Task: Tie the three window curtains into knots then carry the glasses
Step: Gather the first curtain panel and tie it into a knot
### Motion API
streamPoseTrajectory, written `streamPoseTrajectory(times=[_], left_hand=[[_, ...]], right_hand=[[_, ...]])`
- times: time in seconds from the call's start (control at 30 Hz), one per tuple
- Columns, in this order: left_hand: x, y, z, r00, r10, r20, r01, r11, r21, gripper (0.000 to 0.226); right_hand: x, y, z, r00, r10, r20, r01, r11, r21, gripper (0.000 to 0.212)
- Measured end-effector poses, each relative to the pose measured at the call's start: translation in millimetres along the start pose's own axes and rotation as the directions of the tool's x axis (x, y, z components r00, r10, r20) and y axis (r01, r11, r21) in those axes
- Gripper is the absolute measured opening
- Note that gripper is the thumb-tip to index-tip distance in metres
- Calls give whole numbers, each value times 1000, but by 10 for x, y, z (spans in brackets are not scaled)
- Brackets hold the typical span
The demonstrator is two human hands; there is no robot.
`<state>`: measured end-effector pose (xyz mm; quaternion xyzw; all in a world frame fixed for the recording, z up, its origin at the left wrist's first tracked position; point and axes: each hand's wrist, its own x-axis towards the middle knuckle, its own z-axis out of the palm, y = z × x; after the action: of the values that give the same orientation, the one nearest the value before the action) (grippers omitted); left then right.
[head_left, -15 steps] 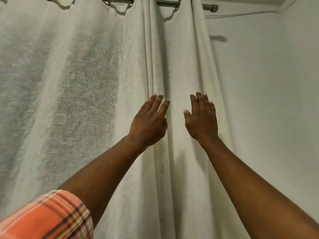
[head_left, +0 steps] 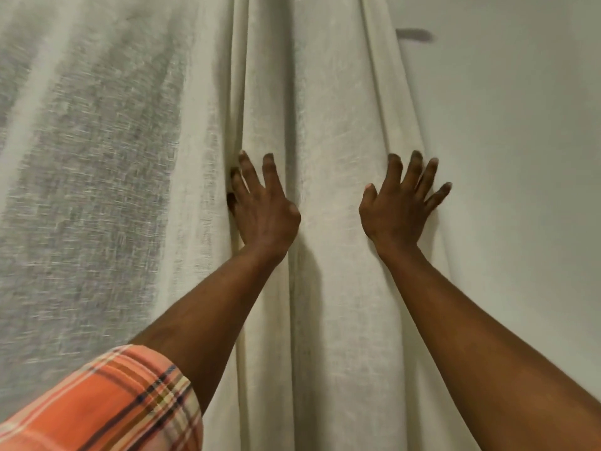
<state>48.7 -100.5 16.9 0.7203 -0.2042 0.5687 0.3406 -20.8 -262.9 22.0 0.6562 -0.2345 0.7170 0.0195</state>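
Observation:
A cream woven curtain (head_left: 328,131) hangs in long folds straight ahead, its right edge against the wall. My left hand (head_left: 261,206) lies on the curtain's left fold with fingers spread; two fingers dip behind the fold's edge. My right hand (head_left: 401,203) presses flat on the curtain's right edge with fingers fanned out and straight. A wider, thinner curtain panel (head_left: 97,190) fills the left side, with dim light showing through it. No glasses are in view.
A plain pale wall (head_left: 520,190) stands to the right of the curtain. A dark shadow mark (head_left: 414,34) sits high on that wall. My orange plaid sleeve (head_left: 107,408) fills the lower left corner.
Both hands have moved apart and spread their fingers, the left toward the left fold, the right to the curtain's right edge. The view has tilted down, so the curtain rod is out of sight.

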Motion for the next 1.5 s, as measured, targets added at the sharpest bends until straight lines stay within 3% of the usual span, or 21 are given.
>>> streamPoseTrajectory(times=[0.17, 0.33, 0.57, 0.73, 0.87, 0.97, 1.03, 1.1, 1.17, 1.33, 1.5], left_hand=[[122, -148, 17, 998, -69, 10, 69, 998, 4, 83], [308, -281, 3, 989, -142, 47, 146, 985, -93, 33], [485, -582, -81, 997, -43, 72, 50, 993, -109, 41], [725, -1083, -235, 994, -25, 107, 44, 983, -180, 40], [973, -1757, -441, 995, -33, 92, 59, 956, -287, 33], [1196, -2479, -643, 993, -40, 110, 74, 944, -321, 48], [1303, -2860, -799, 987, -155, 51, 163, 957, -241, 51], [1299, -3006, -959, 963, -266, 33, 268, 956, -119, 41], [1276, -3039, -1017, 965, -255, 66, 258, 964, -56, 38], [1170, -2684, -720, 995, -71, 66, 70, 997, 15, 33], [1002, -2029, -399, 998, 47, 46, -47, 999, 12, 27]], right_hand=[[129, -29, 42, 993, 120, 22, -121, 986, 111, 70], [222, -178, 52, 988, 147, 54, -152, 982, 110, 67], [200, -767, 119, 983, 161, 93, -170, 980, 105, 46], [78, -1677, 262, 982, 29, 189, -57, 988, 147, 36], [63, -2981, 264, 967, -160, 200, 84, 937, 340, 33], [-168, -3965, 175, 883, -435, 176, 303, 815, 494, 32], [-297, -4300, 176, 838, -503, 211, 325, 772, 547, 33], [-326, -4287, 275, 817, -515, 261, 327, 785, 526, 33], [-320, -4051, 427, 827, -475, 300, 295, 821, 488, 32], [-411, -3221, 690, 889, -277, 364, 134, 918, 372, 34], [-254, -2362, 693, 946, -96, 310, 23, 973, 231, 33]])
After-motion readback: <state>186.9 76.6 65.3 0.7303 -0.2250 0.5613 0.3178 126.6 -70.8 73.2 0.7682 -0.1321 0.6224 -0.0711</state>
